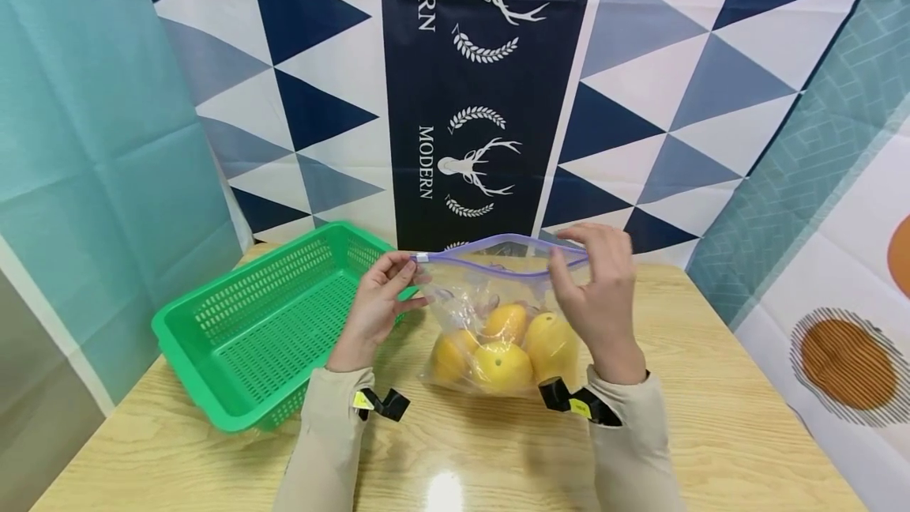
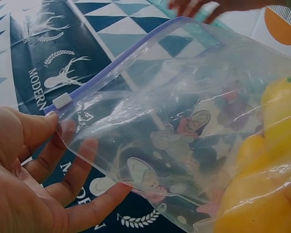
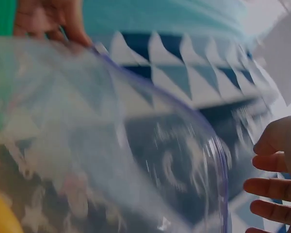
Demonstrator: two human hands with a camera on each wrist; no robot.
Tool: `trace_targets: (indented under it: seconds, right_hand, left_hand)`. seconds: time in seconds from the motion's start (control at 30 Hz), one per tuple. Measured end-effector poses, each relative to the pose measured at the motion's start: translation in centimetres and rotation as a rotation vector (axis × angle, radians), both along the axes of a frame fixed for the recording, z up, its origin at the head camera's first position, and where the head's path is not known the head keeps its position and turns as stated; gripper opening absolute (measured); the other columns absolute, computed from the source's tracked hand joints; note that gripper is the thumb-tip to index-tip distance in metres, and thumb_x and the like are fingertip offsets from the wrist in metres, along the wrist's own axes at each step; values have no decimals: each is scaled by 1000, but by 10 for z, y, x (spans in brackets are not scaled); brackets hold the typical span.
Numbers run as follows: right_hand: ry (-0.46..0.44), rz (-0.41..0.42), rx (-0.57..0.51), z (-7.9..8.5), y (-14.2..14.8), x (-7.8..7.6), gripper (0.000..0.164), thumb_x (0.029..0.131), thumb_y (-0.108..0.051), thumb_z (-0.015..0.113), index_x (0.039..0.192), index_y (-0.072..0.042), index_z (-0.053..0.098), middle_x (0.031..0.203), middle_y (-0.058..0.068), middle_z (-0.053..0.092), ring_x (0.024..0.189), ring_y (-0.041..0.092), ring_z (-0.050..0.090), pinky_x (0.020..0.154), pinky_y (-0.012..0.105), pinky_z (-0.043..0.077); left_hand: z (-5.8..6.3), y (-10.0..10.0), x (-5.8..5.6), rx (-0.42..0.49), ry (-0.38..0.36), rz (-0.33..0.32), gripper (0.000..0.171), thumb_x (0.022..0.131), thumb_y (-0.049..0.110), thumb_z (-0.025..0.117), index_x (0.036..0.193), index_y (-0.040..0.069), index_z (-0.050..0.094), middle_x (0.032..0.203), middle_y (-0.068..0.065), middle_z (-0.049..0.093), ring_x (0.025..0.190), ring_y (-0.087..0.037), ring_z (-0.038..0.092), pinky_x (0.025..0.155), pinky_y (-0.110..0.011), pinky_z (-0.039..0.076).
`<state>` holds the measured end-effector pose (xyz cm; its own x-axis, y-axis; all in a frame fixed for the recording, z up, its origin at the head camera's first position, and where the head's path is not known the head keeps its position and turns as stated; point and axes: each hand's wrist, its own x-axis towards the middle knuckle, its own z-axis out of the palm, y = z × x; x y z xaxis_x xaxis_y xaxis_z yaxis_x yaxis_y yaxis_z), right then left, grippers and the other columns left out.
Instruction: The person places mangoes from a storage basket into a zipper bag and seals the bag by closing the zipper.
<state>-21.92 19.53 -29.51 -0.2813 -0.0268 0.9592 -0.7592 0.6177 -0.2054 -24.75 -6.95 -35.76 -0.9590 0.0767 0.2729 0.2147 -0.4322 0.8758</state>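
A clear zip bag with a purple zip edge stands on the table, its mouth parted. Several yellow and orange fruits lie in its bottom. My left hand pinches the bag's upper left corner, right by the white slider; in the left wrist view its other fingers spread behind the plastic. At the bag's right end is my right hand, thumb and fingers apart. The right wrist view shows those fingers loosely bent, with a gap between them and the purple edge.
A green plastic basket with slotted walls stands on the left of the wooden table, beside my left forearm. Patterned cloth hangs behind the table and along its sides. Each wrist wears a black strap.
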Motion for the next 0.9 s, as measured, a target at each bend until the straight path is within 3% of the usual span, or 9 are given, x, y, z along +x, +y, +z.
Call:
trace_targets:
  seconds: [0.13,0.3,0.47,0.57,0.67,0.9]
  right_hand:
    - [-32,109,234,11,-16,-2,20,87,-9,62,101,5,67,100,18,65,98,37,56,89,49,42]
    - [-236,277,472,31,-27,-6,23,91,-4,66,113,2,64,111,13,65,107,28,60,93,43,50]
    - [-479,525,557,57,-40,-19,22,94,-4,65,115,-1,65,113,8,68,107,21,64,95,38,52]
    - [-638,623,577,67,-52,-29,20,96,-4,63,116,-1,65,112,7,69,106,21,66,95,37,53]
    - [-762,629,605,71,-61,-40,21,98,-6,60,118,-1,64,113,9,69,106,22,66,94,37,53]
    - [-957,575,695,68,-71,-57,24,101,-12,57,122,-3,64,116,7,67,105,20,65,90,35,54]
  left_hand:
    - [-1,1,1,3,-3,-20,24,104,0,47,100,18,62,93,0,61,86,-12,67,72,-39,61]
    - [-1,1,1,3,1,-32,26,104,-1,46,100,20,62,93,0,62,86,-12,67,72,-41,61]
    - [4,1,2,-13,21,-25,25,104,0,47,100,19,62,92,0,62,86,-12,67,72,-39,61]
    - [6,0,2,-23,31,-24,23,104,0,47,101,18,62,92,0,62,86,-12,67,71,-38,61]
    - [7,-1,1,-28,30,-28,21,104,1,48,102,17,62,93,0,62,87,-13,67,72,-38,61]
    - [9,3,5,-38,5,-24,20,103,0,48,101,15,61,89,-1,60,84,-12,65,68,-35,60]
